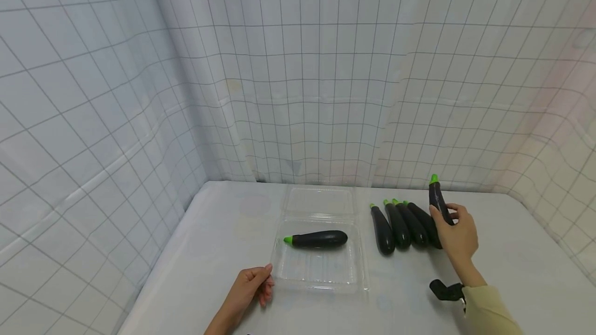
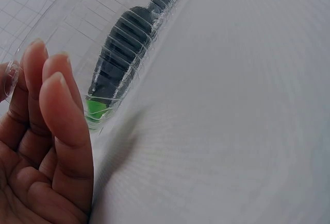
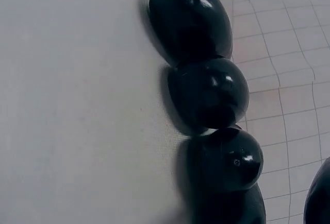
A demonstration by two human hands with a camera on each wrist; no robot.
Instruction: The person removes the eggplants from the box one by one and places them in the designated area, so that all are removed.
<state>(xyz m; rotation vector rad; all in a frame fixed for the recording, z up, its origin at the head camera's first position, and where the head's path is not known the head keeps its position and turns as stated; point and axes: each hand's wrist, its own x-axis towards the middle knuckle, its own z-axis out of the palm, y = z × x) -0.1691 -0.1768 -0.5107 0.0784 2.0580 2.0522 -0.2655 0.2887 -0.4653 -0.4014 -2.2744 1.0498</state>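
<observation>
My right hand [image 1: 458, 231] grips a dark eggplant [image 1: 437, 195] with a bright green stem end, held at the right end of a row of eggplants. Several more eggplants [image 1: 384, 231] lie side by side there; their rounded ends [image 3: 209, 92] fill the right wrist view. A dark curve at that view's right edge is too cropped to identify. With thumb and fingers, my left hand [image 1: 251, 288] pinches the left rim of a clear plastic clamshell box [image 1: 321, 275]. One eggplant [image 1: 318, 239] lies crosswise in the box, seen through its ribbed wall in the left wrist view.
The box's lid [image 1: 318, 201] lies folded open toward the back. Grid-patterned white curtains [image 1: 298, 91] close off the back and sides of the white table [image 1: 223, 231]. A black device [image 1: 446, 290] sits at the right wrist.
</observation>
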